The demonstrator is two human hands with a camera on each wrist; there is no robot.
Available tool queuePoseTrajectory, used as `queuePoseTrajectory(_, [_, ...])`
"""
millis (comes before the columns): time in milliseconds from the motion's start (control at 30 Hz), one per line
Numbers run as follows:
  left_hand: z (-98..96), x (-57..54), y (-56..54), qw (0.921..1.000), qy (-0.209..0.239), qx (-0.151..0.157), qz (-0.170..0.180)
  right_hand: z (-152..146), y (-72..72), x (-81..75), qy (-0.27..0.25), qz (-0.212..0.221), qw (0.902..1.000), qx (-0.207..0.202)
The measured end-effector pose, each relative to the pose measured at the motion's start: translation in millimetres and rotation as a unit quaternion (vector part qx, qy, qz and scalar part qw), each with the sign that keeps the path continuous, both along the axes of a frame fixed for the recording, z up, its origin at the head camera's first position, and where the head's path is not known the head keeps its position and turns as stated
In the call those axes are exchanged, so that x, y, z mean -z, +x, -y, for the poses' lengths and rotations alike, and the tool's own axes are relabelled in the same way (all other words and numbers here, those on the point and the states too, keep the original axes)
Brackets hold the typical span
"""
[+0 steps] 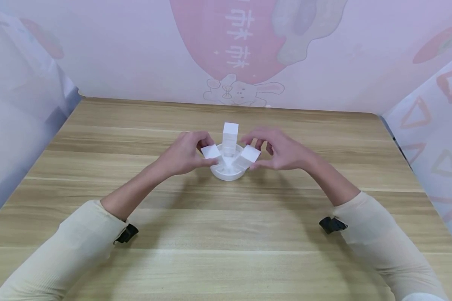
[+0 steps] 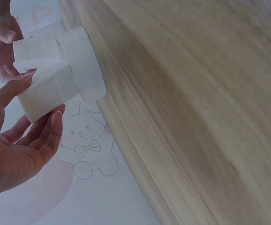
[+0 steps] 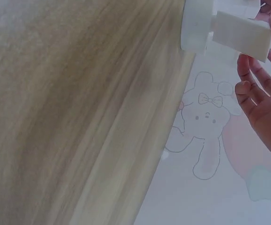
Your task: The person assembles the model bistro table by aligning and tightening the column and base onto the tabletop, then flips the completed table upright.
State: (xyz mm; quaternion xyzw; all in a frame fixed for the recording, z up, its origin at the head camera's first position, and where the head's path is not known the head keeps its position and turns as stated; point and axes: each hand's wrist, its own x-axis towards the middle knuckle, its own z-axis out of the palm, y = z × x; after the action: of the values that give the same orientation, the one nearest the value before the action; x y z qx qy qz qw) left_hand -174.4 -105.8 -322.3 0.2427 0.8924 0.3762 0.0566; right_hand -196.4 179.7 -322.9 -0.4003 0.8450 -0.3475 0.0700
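Observation:
A round white dish (image 1: 227, 175) sits on the wooden table with three white rectangular blocks rising out of it and leaning apart. My left hand (image 1: 186, 154) pinches the left block (image 1: 210, 151), thumb on the near side and fingers behind. In the left wrist view that left block (image 2: 48, 93) lies between thumb and fingertips. On the other side, my right hand (image 1: 282, 150) holds the right block (image 1: 250, 154) between thumb and fingers. Its fingertips show right at the lower edge of this block (image 3: 243, 35) in the right wrist view. The rear block (image 1: 230, 133) stands between both hands, untouched.
Wood-grain table (image 1: 226, 234) extends around the dish on all sides. Behind it rises a pale wall covering (image 1: 135, 54) printed with cartoon rabbits and pink shapes. Similar pale sheets (image 1: 437, 125) border the sides. Black straps (image 1: 333, 225) sit at the sleeve cuffs.

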Motion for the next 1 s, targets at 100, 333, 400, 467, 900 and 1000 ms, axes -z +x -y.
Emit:
queuePoseTrajectory(100, [0.0, -0.4, 0.4, 1.0, 0.002, 0.001, 0.0, -1, 0.1, -2.2, -0.005, 0.009, 0.9998, -0.017])
queuePoseTrajectory(333, [0.6, 1.1, -2.1, 0.9999, -0.006, -0.002, 0.011, 9, 2.3, 2.3, -0.037, -0.013, 0.9991, 0.016])
queuePoseTrajectory(400, [0.5, 1.5, -2.3, 0.9999, -0.007, -0.002, 0.01, 14, 4.9, 4.3, -0.032, -0.039, 0.9982, 0.033])
queuePoseTrajectory(467, [0.5, 1.5, -2.0, 0.9999, -0.008, -0.001, 0.009, 20, 7.3, 6.4, -0.017, -0.065, 0.9963, 0.053])
queuePoseTrajectory(900, [0.0, 1.8, -1.8, 0.9999, -0.005, 0.001, 0.014, 15, 11.0, 3.4, 0.011, -0.026, 0.9996, -0.001])
queuePoseTrajectory(1000, [0.1, 1.8, -2.2, 0.9999, -0.004, 0.001, 0.015, 11, 9.9, 0.9, 0.01, -0.01, 0.9996, -0.026])
